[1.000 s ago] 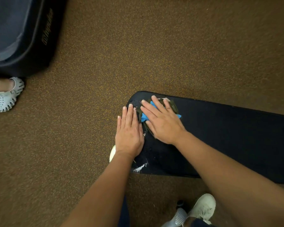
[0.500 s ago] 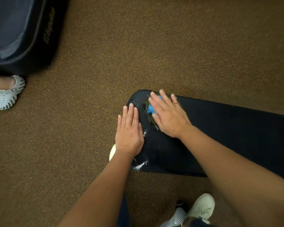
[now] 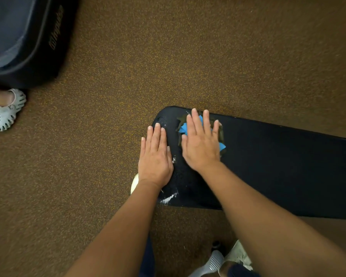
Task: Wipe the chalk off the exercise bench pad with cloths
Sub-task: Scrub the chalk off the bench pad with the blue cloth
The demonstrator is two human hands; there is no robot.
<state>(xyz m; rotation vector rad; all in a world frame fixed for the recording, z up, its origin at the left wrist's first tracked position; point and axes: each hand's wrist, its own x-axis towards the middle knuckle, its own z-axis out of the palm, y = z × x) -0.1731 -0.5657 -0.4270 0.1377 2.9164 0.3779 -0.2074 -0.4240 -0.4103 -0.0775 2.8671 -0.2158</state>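
Black bench pad [image 3: 278, 172] chalk-streaked, on brown speckled carpet [image 3: 168, 56]

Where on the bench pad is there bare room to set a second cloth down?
Bare: the long stretch of bench pad to the right of the right hand and its cloth. Crowded: the rounded end, holding the left hand and chalk smears.

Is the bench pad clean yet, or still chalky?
Still chalky: the bench pad shows white chalk smears at its near corner and beside the left hand.
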